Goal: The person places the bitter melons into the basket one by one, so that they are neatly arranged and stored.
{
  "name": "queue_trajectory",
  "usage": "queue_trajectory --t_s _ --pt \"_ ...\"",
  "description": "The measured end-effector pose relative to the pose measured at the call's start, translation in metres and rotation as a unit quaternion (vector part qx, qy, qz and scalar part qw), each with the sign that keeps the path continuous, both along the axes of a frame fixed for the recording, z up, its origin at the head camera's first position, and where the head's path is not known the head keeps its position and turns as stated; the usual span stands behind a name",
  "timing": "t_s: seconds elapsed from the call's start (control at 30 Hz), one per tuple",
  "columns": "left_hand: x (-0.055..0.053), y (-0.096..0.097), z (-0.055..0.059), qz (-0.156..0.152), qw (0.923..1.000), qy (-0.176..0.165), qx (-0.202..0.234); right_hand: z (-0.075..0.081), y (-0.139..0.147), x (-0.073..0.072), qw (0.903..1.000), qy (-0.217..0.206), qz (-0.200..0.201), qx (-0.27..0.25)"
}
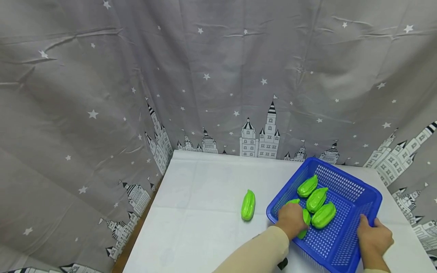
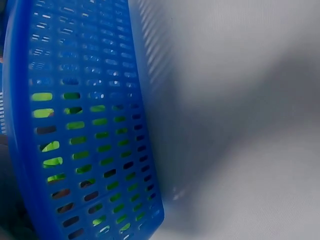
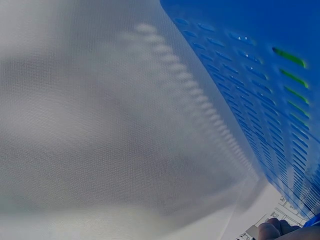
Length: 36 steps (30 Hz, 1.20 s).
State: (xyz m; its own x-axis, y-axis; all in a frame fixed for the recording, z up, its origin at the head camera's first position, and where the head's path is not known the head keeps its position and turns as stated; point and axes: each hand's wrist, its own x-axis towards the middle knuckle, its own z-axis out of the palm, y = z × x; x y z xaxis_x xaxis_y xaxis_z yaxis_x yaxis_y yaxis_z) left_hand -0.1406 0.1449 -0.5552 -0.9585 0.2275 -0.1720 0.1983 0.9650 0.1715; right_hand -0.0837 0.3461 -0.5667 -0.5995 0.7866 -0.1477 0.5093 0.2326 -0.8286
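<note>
A blue slotted plastic basket (image 1: 367, 189) sits at the right of the white table. Inside lie several glossy green ridged fruit-or-vegetable pieces (image 1: 323, 215); their exact kind is unclear. My left hand (image 1: 291, 220) reaches over the near-left rim and grips one green piece (image 1: 303, 232), partly hidden by its fingers. Through the slots of the basket wall (image 2: 85, 115), green shows in the left wrist view. At the right side, my right hand (image 1: 374, 237) holds the basket's rim, its thumb on the inner side. Another green piece (image 1: 248, 205) lies on the table, left of the basket.
White cloth covers the table (image 1: 198, 212). Behind it and at both sides hang grey curtains (image 1: 218, 76) with printed stars and castles. A brown table edge (image 1: 136, 235) shows on the left. A small black object (image 1: 282, 263) is partly visible below the left sleeve.
</note>
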Motion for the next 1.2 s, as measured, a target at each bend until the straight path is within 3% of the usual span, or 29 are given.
queue_trajectory --t_s 0.2,0.33,0.43,0.57,0.7,0.9,1.03,1.13,1.2 --pt "-0.003 -0.002 0.006 0.006 0.9997 0.002 0.025 0.0 0.0 0.0 1.0 -0.002 0.002 0.003" --pt "-0.004 -0.003 0.009 0.022 0.9953 -0.007 0.094 -0.001 0.0 -0.001 1.0 -0.003 0.0 0.004" --pt "-0.007 -0.005 0.012 0.038 0.9821 -0.018 0.184 0.0 0.0 -0.001 1.0 -0.005 0.0 0.004" --pt "-0.01 -0.007 0.018 0.059 0.9574 -0.043 0.28 0.0 -0.001 -0.001 1.0 -0.007 0.001 0.004" --pt "-0.011 -0.01 0.021 0.07 0.945 -0.062 0.313 0.001 -0.001 0.0 1.0 -0.002 0.001 0.007" --pt "-0.016 -0.017 0.02 0.073 0.9328 -0.053 0.349 -0.001 0.0 0.0 1.0 0.001 0.0 0.007" --pt "-0.026 -0.029 0.022 0.065 0.9118 -0.036 0.404 -0.001 0.0 -0.002 1.0 0.0 -0.003 0.001" --pt "-0.035 -0.042 0.024 0.065 0.8915 -0.024 0.448 -0.001 0.0 -0.002 1.0 0.002 -0.003 -0.001" --pt "-0.04 -0.052 0.025 0.067 0.8839 -0.012 0.463 -0.001 0.0 -0.001 1.0 0.005 -0.001 0.001"
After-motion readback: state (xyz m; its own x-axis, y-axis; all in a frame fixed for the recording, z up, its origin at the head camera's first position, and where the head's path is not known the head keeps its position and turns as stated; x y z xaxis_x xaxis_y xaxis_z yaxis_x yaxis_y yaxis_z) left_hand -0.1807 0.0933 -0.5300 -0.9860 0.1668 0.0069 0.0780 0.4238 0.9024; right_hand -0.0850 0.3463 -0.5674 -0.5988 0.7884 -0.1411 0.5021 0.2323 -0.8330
